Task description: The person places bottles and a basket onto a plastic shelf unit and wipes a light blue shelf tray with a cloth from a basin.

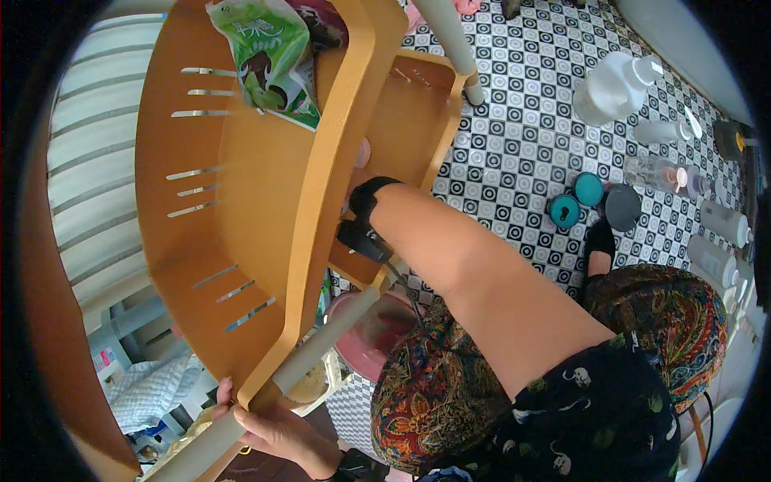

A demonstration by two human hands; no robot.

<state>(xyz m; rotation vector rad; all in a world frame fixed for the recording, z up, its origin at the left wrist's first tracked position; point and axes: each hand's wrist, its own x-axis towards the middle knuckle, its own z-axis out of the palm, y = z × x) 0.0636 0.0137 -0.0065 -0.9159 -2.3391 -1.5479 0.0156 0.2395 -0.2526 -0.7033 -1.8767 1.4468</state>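
Note:
An orange plastic tiered shelf rack (269, 173) fills the left half of the view, tilted, with slots in its side wall. My left hand (281, 434) is closed round the near corner of its upper tier, where a grey pole (329, 339) passes. From the lower right my right arm reaches under that tier's rim toward the lower tier (414, 120). Of my right hand (358, 181) only a sliver shows beyond a black wrist strap. The rim hides its fingers, so what they touch cannot be seen. Something pink peeks out beside it.
A green printed bag (269, 60) lies in the upper tier. On the black-and-white patterned floor stand a white pump bottle (614, 88), several smaller bottles and teal round lids (589, 189). A pink basin (373, 333) sits below the rack. A cable hangs from my right wrist.

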